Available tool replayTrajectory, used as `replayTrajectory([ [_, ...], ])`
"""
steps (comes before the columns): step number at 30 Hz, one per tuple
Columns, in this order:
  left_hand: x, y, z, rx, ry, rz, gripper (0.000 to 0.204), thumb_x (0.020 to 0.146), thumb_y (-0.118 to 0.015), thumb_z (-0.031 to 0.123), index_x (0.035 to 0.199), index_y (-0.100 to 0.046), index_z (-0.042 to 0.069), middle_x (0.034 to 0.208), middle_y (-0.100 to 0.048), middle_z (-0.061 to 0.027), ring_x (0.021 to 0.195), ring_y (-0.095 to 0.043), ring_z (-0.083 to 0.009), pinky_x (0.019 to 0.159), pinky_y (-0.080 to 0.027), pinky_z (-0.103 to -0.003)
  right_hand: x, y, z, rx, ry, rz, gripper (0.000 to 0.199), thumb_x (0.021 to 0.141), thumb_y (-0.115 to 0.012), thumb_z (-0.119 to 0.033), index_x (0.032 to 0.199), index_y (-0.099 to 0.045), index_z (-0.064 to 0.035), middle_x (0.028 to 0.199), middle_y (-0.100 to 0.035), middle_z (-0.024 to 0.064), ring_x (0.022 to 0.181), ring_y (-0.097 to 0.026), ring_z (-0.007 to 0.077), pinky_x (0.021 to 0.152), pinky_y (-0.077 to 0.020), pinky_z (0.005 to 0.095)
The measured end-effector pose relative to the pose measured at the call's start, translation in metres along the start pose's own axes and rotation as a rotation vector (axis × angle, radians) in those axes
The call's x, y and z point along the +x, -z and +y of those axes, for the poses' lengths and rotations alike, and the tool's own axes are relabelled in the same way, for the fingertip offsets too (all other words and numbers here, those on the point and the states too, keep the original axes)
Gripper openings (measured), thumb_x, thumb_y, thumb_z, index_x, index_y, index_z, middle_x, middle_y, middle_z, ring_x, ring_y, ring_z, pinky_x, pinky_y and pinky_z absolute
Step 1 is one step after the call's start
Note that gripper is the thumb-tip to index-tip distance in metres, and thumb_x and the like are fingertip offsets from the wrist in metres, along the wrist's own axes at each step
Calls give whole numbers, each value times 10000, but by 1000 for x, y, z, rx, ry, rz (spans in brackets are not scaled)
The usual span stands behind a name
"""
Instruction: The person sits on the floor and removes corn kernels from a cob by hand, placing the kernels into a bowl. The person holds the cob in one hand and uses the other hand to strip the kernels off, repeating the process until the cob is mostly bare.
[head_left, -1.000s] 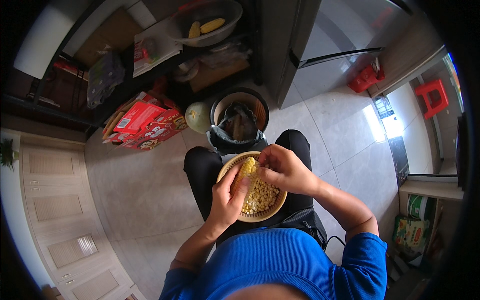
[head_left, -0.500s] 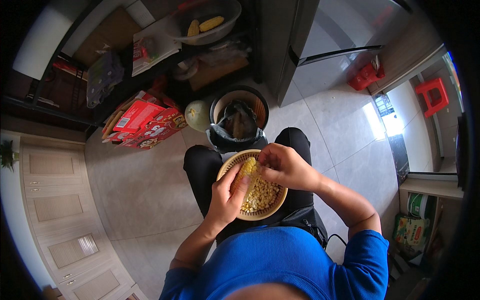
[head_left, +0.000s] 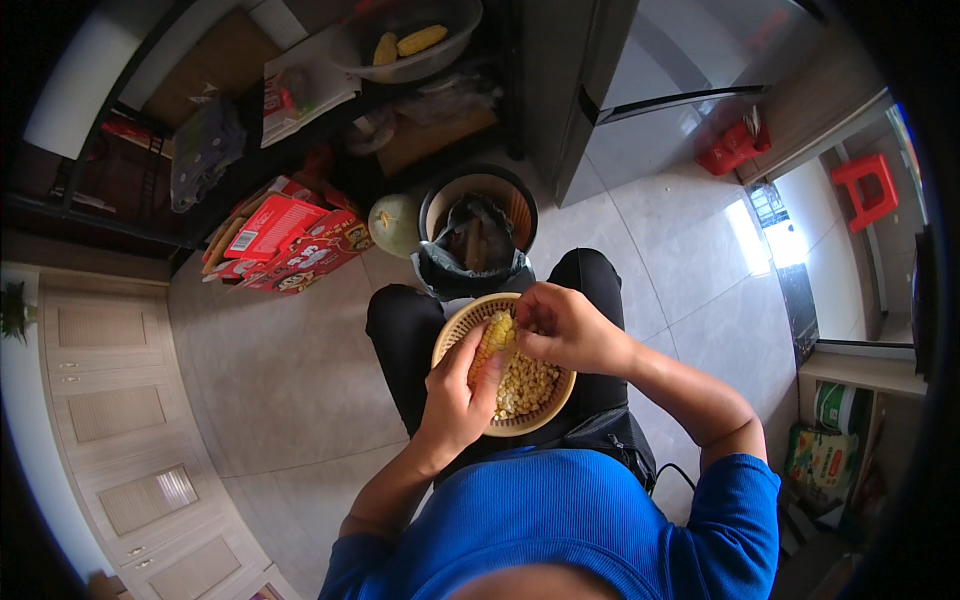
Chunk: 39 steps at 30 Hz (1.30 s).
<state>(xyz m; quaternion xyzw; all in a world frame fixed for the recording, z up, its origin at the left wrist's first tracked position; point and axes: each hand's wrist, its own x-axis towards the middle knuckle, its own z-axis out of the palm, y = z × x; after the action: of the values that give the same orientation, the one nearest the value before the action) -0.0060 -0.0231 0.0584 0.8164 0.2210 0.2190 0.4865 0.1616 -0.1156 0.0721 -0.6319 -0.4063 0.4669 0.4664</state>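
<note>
A person in a blue shirt (head_left: 570, 520) and black trousers (head_left: 405, 335) sits over a tiled floor (head_left: 270, 370) with a round woven basket (head_left: 452, 340) resting on the lap. The left hand (head_left: 455, 395) is closed around a corn cob (head_left: 492, 340), gripping its lower part so that the yellow tip points up and away over the basket. The right hand (head_left: 565, 325) is curled at the top of the cob, fingers and thumb pressed against its upper end; whether they pinch kernels or only touch them is too small to tell. Loose corn kernels (head_left: 528, 385) lie heaped in the basket, just below and to the right of the cob. Just beyond the basket, touching the knees, stands a round bin (head_left: 478, 215) lined with a dark bag, with husks or scraps inside it. A pale green melon (head_left: 393, 224) sits on the floor beside the bin, on its left, and red cardboard boxes (head_left: 290, 240) lie further left, against a low dark shelf. On top of that shelf a clear bowl (head_left: 400, 65) holds two more corn cobs (head_left: 408, 43). A grey cabinet (head_left: 650, 90) rises to the right of the bin, with a red stool (head_left: 868, 190) and a smaller red stool (head_left: 735, 148) well apart on the far side. Pale wooden cupboard doors (head_left: 100, 410) run along the left edge.
</note>
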Motion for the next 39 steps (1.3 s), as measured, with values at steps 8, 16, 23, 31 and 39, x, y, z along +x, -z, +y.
replayTrajectory([
  [8, -3, 3, -6, -472, 310, -61, 336, 922, -505, 204, 1121, -511, -66, 906, -614, -91, 808, -565, -105, 713, -456, -236, -1, -1, 7, 77, 8, 18, 174, 786, -556, -7, 940, -494, 43, 774, -568, 40, 686, -546, 70, 633, -463, 202],
  [16, 1, 4, -2, -522, 278, 4, 324, 930, -497, 202, 1144, -503, -42, 973, -597, -67, 886, -537, -93, 780, -434, -227, -6, -5, -1, 396, 34, -6, 211, 795, -598, -40, 966, -493, 26, 787, -558, 40, 715, -526, 68, 644, -459, 217],
  [23, 0, 3, 1, -392, 221, 27, 331, 909, -529, 200, 1125, -513, -50, 1011, -609, -142, 899, -587, -160, 781, -464, -272, -12, -14, -14, 114, -8, 105, 225, 821, -639, -89, 962, -484, -8, 813, -498, -5, 730, -477, 29, 627, -417, 184],
  [31, 5, 4, 2, -25, -88, 127, 357, 826, -610, 91, 1137, -510, -54, 1029, -597, -197, 929, -611, -303, 809, -480, -332, -9, -17, -10, 177, 29, 139, 236, 828, -632, -95, 972, -479, 11, 842, -526, 10, 783, -527, 44, 687, -447, 194],
  [39, 3, 6, 5, 80, -141, 70, 371, 824, -615, 94, 1148, -510, -54, 1023, -600, -204, 920, -614, -321, 790, -486, -343, -3, -15, -1, 255, -26, 90, 195, 819, -616, -96, 923, -501, 23, 795, -539, 8, 726, -518, 39, 623, -442, 190],
])
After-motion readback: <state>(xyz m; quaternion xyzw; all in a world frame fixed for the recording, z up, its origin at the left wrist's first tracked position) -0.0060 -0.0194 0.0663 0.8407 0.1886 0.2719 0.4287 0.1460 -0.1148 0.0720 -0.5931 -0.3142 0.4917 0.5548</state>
